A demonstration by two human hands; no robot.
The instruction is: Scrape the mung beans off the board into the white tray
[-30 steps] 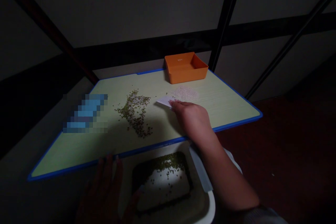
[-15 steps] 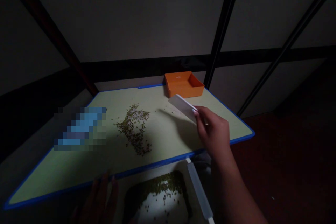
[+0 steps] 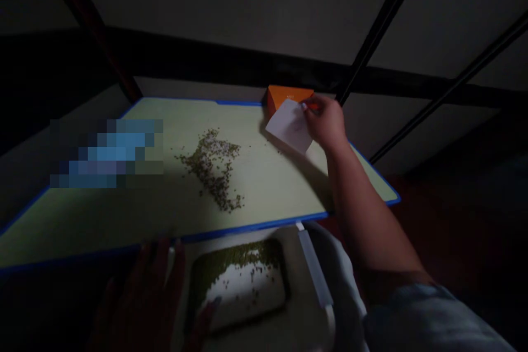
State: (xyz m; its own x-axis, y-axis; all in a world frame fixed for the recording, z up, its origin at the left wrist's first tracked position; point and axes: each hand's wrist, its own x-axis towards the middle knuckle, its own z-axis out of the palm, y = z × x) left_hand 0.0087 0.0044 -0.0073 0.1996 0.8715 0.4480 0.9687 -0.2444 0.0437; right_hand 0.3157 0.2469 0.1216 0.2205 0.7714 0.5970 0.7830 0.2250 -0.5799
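My right hand [image 3: 325, 119] pinches a white card [image 3: 290, 125] and holds it tilted in front of the orange tray [image 3: 284, 95] at the far edge of the pale green board [image 3: 165, 198]. A loose heap of green beans [image 3: 213, 168] lies in the middle of the board. My left hand [image 3: 152, 297] rests in shadow, fingers spread on the white container [image 3: 317, 280] in my lap, which holds green beans mixed with white grains [image 3: 239, 280].
A blurred blue patch [image 3: 107, 153] covers something at the board's left. Dark metal frame bars [image 3: 379, 16] cross a grey wall behind. The board's blue rim [image 3: 256, 225] runs just above the container. The floor to the right is dark.
My right hand lifted the white card off the board and carried it back to the orange tray. The small white grain pile seen by the tray a second ago is out of sight.
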